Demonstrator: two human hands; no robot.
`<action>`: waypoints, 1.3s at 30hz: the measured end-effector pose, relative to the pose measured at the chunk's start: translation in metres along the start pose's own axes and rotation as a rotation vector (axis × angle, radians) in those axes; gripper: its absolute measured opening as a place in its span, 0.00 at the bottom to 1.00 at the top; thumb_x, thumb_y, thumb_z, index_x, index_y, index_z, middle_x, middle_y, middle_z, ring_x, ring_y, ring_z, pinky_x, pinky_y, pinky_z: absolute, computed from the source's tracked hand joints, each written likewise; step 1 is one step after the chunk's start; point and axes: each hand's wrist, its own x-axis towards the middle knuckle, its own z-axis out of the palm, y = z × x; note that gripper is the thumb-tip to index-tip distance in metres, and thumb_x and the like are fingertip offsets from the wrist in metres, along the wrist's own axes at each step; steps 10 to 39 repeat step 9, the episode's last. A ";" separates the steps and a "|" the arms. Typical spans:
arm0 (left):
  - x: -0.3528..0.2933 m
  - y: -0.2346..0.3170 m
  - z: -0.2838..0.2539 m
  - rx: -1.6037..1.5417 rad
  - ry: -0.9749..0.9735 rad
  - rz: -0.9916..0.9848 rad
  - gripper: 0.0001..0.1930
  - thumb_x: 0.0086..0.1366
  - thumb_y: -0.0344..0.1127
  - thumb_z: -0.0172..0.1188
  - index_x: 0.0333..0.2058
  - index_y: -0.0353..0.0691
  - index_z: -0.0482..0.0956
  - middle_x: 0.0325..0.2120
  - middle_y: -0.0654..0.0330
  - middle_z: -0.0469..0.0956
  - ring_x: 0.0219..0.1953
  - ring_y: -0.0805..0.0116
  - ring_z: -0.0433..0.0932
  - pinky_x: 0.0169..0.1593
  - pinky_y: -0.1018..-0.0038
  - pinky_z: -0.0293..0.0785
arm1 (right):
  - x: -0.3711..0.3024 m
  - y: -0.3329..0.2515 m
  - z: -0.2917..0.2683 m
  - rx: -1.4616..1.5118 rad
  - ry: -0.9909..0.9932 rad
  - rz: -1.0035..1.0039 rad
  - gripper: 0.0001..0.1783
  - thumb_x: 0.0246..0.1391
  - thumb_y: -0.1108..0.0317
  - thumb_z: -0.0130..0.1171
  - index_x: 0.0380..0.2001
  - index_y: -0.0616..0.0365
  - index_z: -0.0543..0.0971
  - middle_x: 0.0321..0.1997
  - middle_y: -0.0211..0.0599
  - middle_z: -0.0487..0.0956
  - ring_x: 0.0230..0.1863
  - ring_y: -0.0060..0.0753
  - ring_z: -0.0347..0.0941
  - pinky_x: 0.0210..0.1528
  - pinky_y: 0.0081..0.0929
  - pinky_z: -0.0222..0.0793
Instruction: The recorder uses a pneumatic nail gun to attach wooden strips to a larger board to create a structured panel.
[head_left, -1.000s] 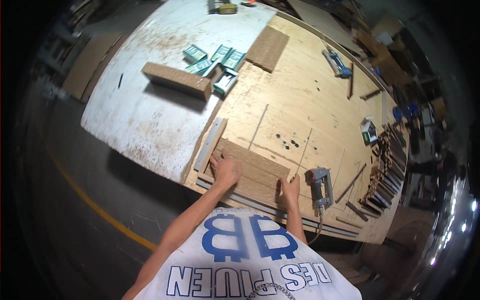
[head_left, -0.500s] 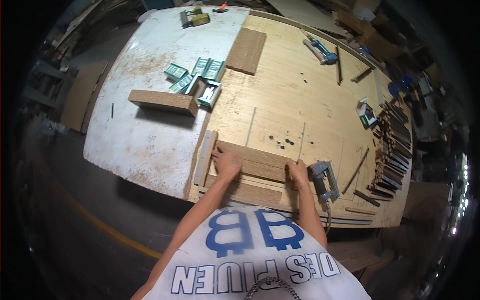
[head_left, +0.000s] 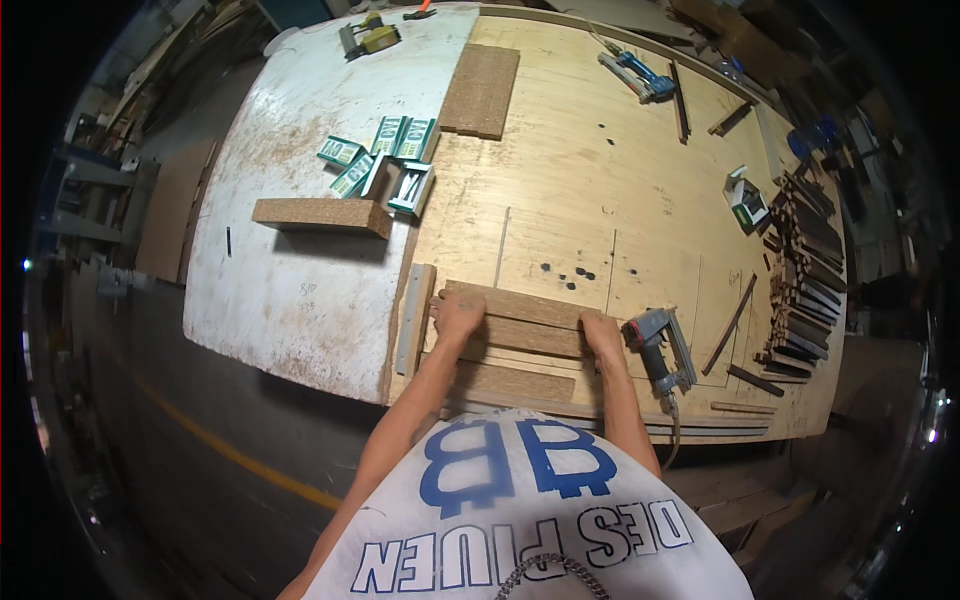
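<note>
My left hand [head_left: 460,312] is closed on the left end of a brown particleboard strip [head_left: 520,305], and my right hand [head_left: 602,335] grips its right end. A second particleboard strip [head_left: 535,338] lies just nearer to me, with a dark gap between the two. Nearer still, a third strip [head_left: 515,382] rests flat by the table's front edge. Left of my left hand stands a wooden stop with a metal strip [head_left: 411,318]. A grey and black nail gun [head_left: 660,350] lies close to the right of my right hand, its hose running off the front edge.
Green and white boxes [head_left: 388,150] sit beside a particleboard block [head_left: 320,214] on the table's white left part [head_left: 260,290]. A flat board [head_left: 480,92], a blue nail gun [head_left: 640,78] and a yellow one [head_left: 370,38] lie farther back. Dark strips [head_left: 803,270] are piled at the right edge.
Both hands have shifted slightly away from me with the far strip. A wider dark gap now shows between it and the second strip. The whole view has also shifted a little.
</note>
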 end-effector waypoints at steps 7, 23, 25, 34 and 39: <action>0.020 -0.015 -0.006 -0.357 0.178 0.133 0.46 0.70 0.66 0.49 0.62 0.18 0.63 0.61 0.25 0.64 0.67 0.34 0.61 0.70 0.56 0.57 | -0.023 -0.012 -0.020 0.163 0.203 -0.135 0.39 0.59 0.40 0.58 0.53 0.72 0.77 0.55 0.63 0.79 0.57 0.56 0.76 0.59 0.42 0.69; 0.027 -0.018 -0.019 -0.812 -0.006 0.044 0.44 0.67 0.67 0.53 0.68 0.36 0.62 0.69 0.42 0.62 0.70 0.33 0.55 0.74 0.58 0.51 | -0.025 -0.008 -0.023 0.442 0.281 -0.243 0.39 0.60 0.36 0.58 0.55 0.64 0.78 0.56 0.58 0.79 0.58 0.54 0.76 0.62 0.48 0.67; 0.027 -0.018 -0.019 -0.812 -0.006 0.044 0.44 0.67 0.67 0.53 0.68 0.36 0.62 0.69 0.42 0.62 0.70 0.33 0.55 0.74 0.58 0.51 | -0.025 -0.008 -0.023 0.442 0.281 -0.243 0.39 0.60 0.36 0.58 0.55 0.64 0.78 0.56 0.58 0.79 0.58 0.54 0.76 0.62 0.48 0.67; 0.027 -0.018 -0.019 -0.812 -0.006 0.044 0.44 0.67 0.67 0.53 0.68 0.36 0.62 0.69 0.42 0.62 0.70 0.33 0.55 0.74 0.58 0.51 | -0.025 -0.008 -0.023 0.442 0.281 -0.243 0.39 0.60 0.36 0.58 0.55 0.64 0.78 0.56 0.58 0.79 0.58 0.54 0.76 0.62 0.48 0.67; 0.027 -0.018 -0.019 -0.812 -0.006 0.044 0.44 0.67 0.67 0.53 0.68 0.36 0.62 0.69 0.42 0.62 0.70 0.33 0.55 0.74 0.58 0.51 | -0.025 -0.008 -0.023 0.442 0.281 -0.243 0.39 0.60 0.36 0.58 0.55 0.64 0.78 0.56 0.58 0.79 0.58 0.54 0.76 0.62 0.48 0.67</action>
